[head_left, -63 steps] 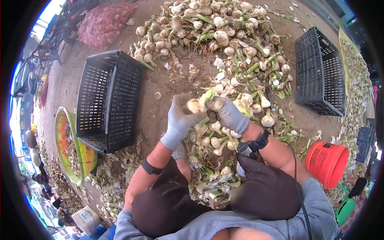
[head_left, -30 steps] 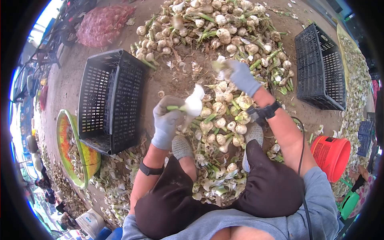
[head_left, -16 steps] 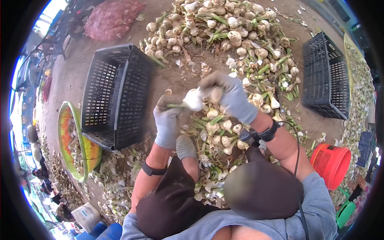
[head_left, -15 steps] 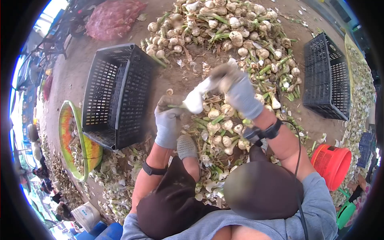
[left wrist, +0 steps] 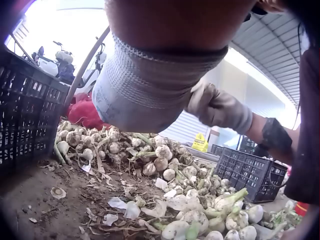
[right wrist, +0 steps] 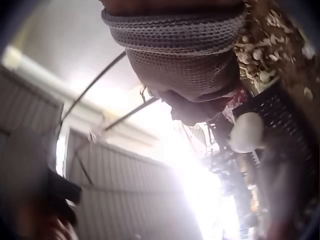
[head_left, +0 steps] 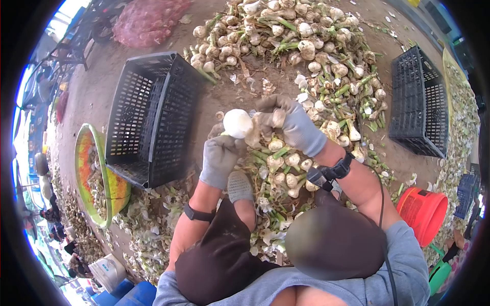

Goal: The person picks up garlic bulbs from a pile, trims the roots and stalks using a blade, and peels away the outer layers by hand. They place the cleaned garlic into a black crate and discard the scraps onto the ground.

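Note:
In the head view a smooth white garlic bulb [head_left: 238, 123] is held by my gloved left hand [head_left: 219, 158], its fingers curled round the stem end. My gloved right hand [head_left: 298, 126] is just right of the bulb, its fingers curled and pinching a brownish loose skin [head_left: 253, 136] beside it. The right wrist view also shows the white bulb [right wrist: 247, 132], with the left hand [right wrist: 282, 175] blurred below it. Below the hands, untrimmed bulbs with green stems [head_left: 292, 160] lie between the feet. The left wrist view hides the left fingers behind the glove.
A black crate [head_left: 176, 120] stands at left, another [head_left: 418, 104] at right. A large garlic heap [head_left: 306, 48] lies ahead. A green-rimmed basket [head_left: 120, 196] is at lower left, a red bucket [head_left: 421, 210] at lower right. Peelings [head_left: 158, 217] cover the ground near the legs.
The white bulb has turned, its round side now facing up. My right hand has come back close to it after pulling a pale strip away up and right. The head view has shifted slightly.

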A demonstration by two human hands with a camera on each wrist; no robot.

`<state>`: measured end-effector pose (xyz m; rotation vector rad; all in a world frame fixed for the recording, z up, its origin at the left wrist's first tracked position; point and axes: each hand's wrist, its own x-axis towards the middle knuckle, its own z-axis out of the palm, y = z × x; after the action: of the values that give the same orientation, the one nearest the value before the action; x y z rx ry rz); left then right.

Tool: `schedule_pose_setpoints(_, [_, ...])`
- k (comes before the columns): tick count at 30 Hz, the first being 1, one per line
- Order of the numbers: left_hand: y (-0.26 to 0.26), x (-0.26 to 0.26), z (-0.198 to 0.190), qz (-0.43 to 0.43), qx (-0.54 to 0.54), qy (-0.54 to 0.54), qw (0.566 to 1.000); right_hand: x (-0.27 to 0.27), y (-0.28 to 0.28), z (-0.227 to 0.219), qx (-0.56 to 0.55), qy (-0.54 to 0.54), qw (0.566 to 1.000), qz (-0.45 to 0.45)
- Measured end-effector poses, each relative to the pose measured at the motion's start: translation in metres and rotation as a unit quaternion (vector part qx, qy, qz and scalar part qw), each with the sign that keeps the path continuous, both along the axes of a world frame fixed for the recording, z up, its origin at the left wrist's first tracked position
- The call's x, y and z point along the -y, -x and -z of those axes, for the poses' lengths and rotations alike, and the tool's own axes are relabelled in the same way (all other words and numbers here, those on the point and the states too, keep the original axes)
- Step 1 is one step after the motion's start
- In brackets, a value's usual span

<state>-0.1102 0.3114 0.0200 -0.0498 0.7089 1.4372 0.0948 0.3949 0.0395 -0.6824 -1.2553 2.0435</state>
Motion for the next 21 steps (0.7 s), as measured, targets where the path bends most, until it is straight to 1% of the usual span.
schedule_pose_setpoints(1, [0.004,0.001,0.003,0.001,-0.005,-0.014,1.0,-0.004,-0.004,-0.002,-0.003,0.0,1.0,-0.003])
schedule_pose_setpoints(2, [0.008,0.002,0.006,-0.001,-0.006,-0.013,1.0,-0.014,-0.016,-0.008,-0.152,0.111,0.982,0.019])
schedule_pose_setpoints(3, [0.011,0.001,0.01,-0.016,-0.019,-0.013,1.0,-0.023,-0.028,-0.017,-0.294,0.219,0.929,0.042])
schedule_pose_setpoints(4, [0.014,0.001,0.015,-0.03,-0.031,-0.014,0.999,-0.03,-0.036,-0.035,-0.303,0.149,0.939,0.064])
schedule_pose_setpoints(5, [0.023,0.001,0.027,-0.03,-0.03,-0.015,0.999,-0.038,-0.044,-0.054,-0.31,0.076,0.944,0.087])
schedule_pose_setpoints(6, [0.035,0.0,0.045,-0.042,0.012,-0.022,0.999,-0.042,-0.053,-0.064,-0.047,-0.147,0.986,0.068])
schedule_pose_setpoints(7, [0.041,-0.002,0.055,-0.053,0.054,-0.028,0.997,-0.049,-0.059,-0.046,0.121,-0.233,0.962,0.08])
schedule_pose_setpoints(8, [0.037,-0.007,0.018,-0.087,0.007,-0.051,0.995,-0.056,-0.068,-0.015,0.241,-0.343,0.899,0.127])
schedule_pose_setpoints(9, [0.033,-0.011,-0.028,-0.122,-0.039,-0.07,0.989,-0.057,-0.075,0.016,0.354,-0.439,0.809,0.165])
schedule_pose_setpoints(10, [0.045,-0.014,-0.041,-0.146,-0.002,-0.159,0.976,-0.041,-0.076,0.03,0.417,-0.476,0.763,0.131])
schedule_pose_setpoints(11, [0.056,-0.016,-0.046,-0.173,0.034,-0.248,0.952,-0.02,-0.073,0.041,0.472,-0.513,0.711,0.094])
schedule_pose_setpoints(12, [0.054,-0.015,-0.045,-0.175,0.035,-0.245,0.953,-0.002,-0.07,0.053,0.523,-0.459,0.718,-0.019])
schedule_pose_setpoints(13, [0.049,-0.01,-0.046,-0.116,0.037,-0.231,0.965,0.02,-0.067,0.063,0.563,-0.396,0.713,-0.133])
schedule_pose_setpoints(14, [0.044,-0.012,-0.046,-0.053,0.04,-0.222,0.973,0.031,-0.061,0.07,0.562,-0.396,0.714,-0.131])
schedule_pose_setpoints(16, [0.013,-0.008,-0.023,0.067,-0.008,-0.13,0.989,0.046,-0.053,0.083,0.63,-0.377,0.653,-0.188])
schedule_pose_setpoints(17, [-0.002,-0.003,-0.004,0.107,-0.051,-0.069,0.991,0.042,-0.055,0.094,0.63,-0.375,0.653,-0.187])
schedule_pose_setpoints(18, [-0.017,0.001,0.004,0.146,-0.094,-0.008,0.985,0.034,-0.058,0.106,0.598,-0.358,0.703,-0.144])
schedule_pose_setpoints(19, [-0.032,0.003,0.01,0.148,-0.092,-0.009,0.985,0.027,-0.066,0.117,0.563,-0.338,0.747,-0.101])
schedule_pose_setpoints(20, [-0.042,0.004,0.01,0.2,-0.216,0.01,0.956,0.022,-0.066,0.111,0.553,-0.338,0.751,-0.127])
schedule_pose_setpoints(21, [-0.048,0.004,0.008,0.248,-0.337,0.028,0.908,0.025,-0.063,0.105,0.552,-0.34,0.751,-0.125])
